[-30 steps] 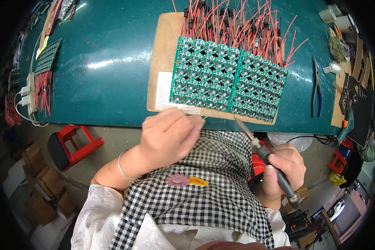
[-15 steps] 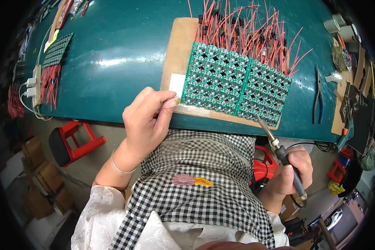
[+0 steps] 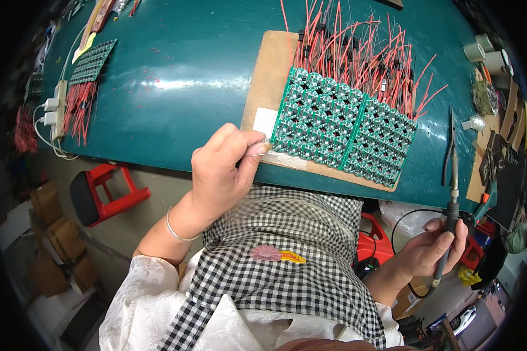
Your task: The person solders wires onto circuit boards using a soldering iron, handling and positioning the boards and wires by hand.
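Observation:
A panel of green circuit boards [image 3: 351, 126] lies on a brown board [image 3: 266, 76], with many red wires [image 3: 363, 64] fanning out from its far side. At the panel's near left corner, my left hand [image 3: 225, 167] pinches a thin silvery wire [image 3: 263, 154], apparently solder, between thumb and fingertips. Right of the panel, my right hand [image 3: 436, 248] is wrapped round the dark handle of a soldering iron [image 3: 452, 216]. The iron points away from me, over the table's near edge; its tip, apart from the boards, overlaps the pliers [image 3: 447, 161] in view.
A second wired panel [image 3: 93, 61] lies at the left by a white power strip [image 3: 59, 111]. Tape rolls [image 3: 495, 61] and tools crowd the right end of the green table [image 3: 187, 111]. Red stools [image 3: 112, 193] stand below the near edge. Black cable trails from the iron.
The soldering iron has lifted off the panel's near edge and swung right, now pointing straight away. My left hand still pinches the wire at the corner. The whole view has shifted slightly.

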`<state>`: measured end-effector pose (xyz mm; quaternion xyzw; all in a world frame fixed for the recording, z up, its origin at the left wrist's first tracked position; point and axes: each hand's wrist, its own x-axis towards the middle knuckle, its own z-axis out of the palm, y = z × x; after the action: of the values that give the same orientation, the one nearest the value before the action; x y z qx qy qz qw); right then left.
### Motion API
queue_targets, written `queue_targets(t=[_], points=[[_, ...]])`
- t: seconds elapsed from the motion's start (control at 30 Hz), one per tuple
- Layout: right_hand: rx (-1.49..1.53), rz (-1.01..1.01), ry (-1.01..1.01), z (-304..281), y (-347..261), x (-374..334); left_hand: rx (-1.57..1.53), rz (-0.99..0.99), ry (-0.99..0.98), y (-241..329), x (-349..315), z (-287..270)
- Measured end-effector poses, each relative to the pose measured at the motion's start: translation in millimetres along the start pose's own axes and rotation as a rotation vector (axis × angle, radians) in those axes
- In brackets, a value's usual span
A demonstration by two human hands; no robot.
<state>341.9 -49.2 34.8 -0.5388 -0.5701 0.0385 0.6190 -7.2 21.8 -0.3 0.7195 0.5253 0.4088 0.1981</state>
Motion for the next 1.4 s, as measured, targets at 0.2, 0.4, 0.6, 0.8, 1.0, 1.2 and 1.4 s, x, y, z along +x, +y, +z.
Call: queue_targets(t=[0.2,0.4,0.6,0.8,1.0,1.2,1.4], points=[[-0.03,-0.006,0.073,-5,10,2,0.03,0.025,0.025,1,1,0],[-0.099,-0.019,0.112,-12,12,8,0.025,0.036,0.024,2,5,0],[-0.124,-0.04,0.145,-15,16,16,0.002,-0.012,0.009,2,3,-2],[-0.165,-0.024,0.189,-22,19,23,0.018,-0.01,0.013,2,4,-1],[-0.147,0.005,0.268,-27,20,32,0.024,-0.003,0.01,3,3,-2],[-0.067,-0.008,0.343,-41,29,39,0.022,-0.021,0.005,5,5,-3],[-0.085,-0.001,0.319,-49,39,41,-0.064,-0.065,-0.008,17,19,-12]])
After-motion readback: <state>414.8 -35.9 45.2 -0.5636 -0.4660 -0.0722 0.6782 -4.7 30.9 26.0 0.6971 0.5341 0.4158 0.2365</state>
